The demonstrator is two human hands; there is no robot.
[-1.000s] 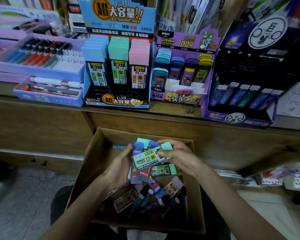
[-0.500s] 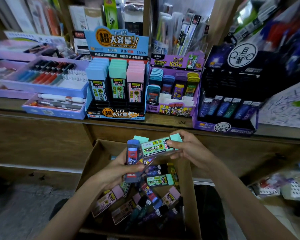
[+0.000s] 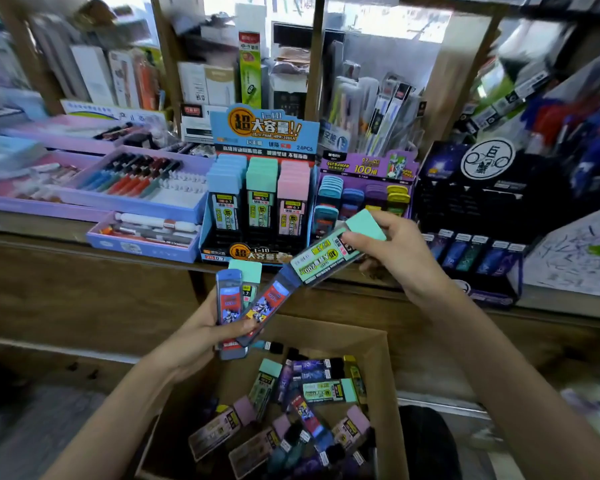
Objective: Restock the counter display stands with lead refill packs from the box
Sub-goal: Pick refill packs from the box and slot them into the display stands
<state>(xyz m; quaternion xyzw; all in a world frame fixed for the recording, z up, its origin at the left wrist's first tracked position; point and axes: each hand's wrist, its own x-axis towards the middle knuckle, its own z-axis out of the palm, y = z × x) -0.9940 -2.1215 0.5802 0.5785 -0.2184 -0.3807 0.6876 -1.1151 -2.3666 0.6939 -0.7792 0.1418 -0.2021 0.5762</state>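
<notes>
My right hand (image 3: 400, 252) grips a mint-green lead refill pack (image 3: 329, 252) by its cap end, tilted, in front of the blue display stand (image 3: 262, 133) with blue, green and pink packs in three rows. My left hand (image 3: 205, 336) holds a small bunch of packs (image 3: 237, 301), blue-capped ones and a green one, upright above the cardboard box (image 3: 385, 393). Several loose packs (image 3: 309, 420) lie in the box. A purple display stand (image 3: 364, 188) sits right of the blue one.
A dark display stand (image 3: 475, 251) with blue and purple packs stands at the right on the wooden counter (image 3: 83, 247). Lilac pen trays (image 3: 135, 188) fill the counter's left. Shelves of stationery rise behind. Paper with scribbles (image 3: 579, 251) lies far right.
Both hands have risen out of the box toward the counter. My right hand has carried the green pack up and right, close to the stands. The view has tilted upward.
</notes>
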